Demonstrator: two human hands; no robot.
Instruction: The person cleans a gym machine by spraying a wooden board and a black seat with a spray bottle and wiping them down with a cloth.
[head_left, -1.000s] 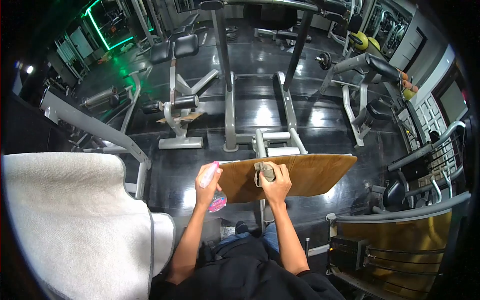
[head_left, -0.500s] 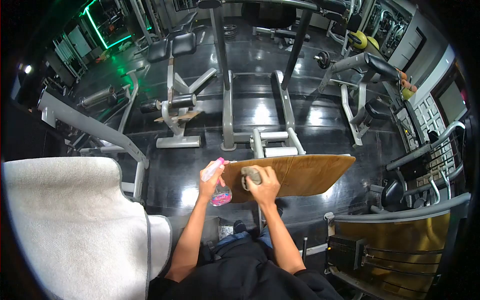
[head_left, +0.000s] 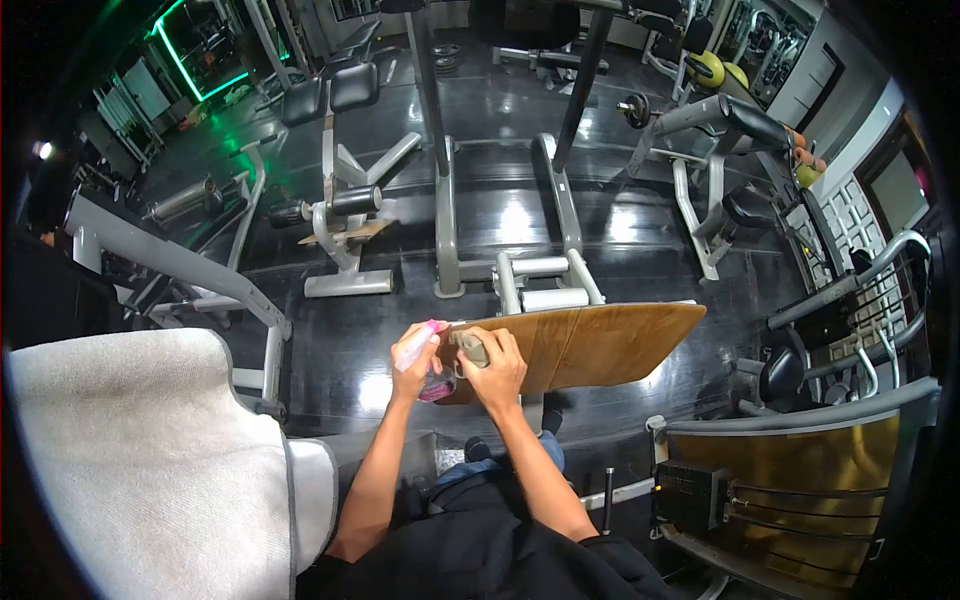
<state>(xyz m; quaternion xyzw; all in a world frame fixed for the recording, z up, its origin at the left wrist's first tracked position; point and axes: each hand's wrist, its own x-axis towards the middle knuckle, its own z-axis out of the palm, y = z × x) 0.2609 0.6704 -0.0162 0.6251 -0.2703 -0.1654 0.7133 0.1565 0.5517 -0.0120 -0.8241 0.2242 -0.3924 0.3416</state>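
Right hand (head_left: 495, 370): fingers curled and pressed down on a grey cloth (head_left: 471, 349), wadded under the palm, only its far-left part showing. Cloth lies on the brown pad (head_left: 600, 345) at the pad's left end, close to the left edge.

Left hand (head_left: 412, 368): fist wrapped around a spray bottle (head_left: 418, 355). Bottle's long axis tilts; pink nozzle end up and pointing right, toward the pad's left edge and the cloth; pink-labelled base down, just below the hand, beside the pad's near-left corner. Whether the bottle touches the pad: cannot tell.

Pad's long axis runs left to right, right end slightly higher. Both hands are close together at its left end.

White towel (head_left: 150, 460) lies draped over a surface well to the left. Grey machine frames (head_left: 445, 200) stand on the dark floor beyond the pad's far edge.
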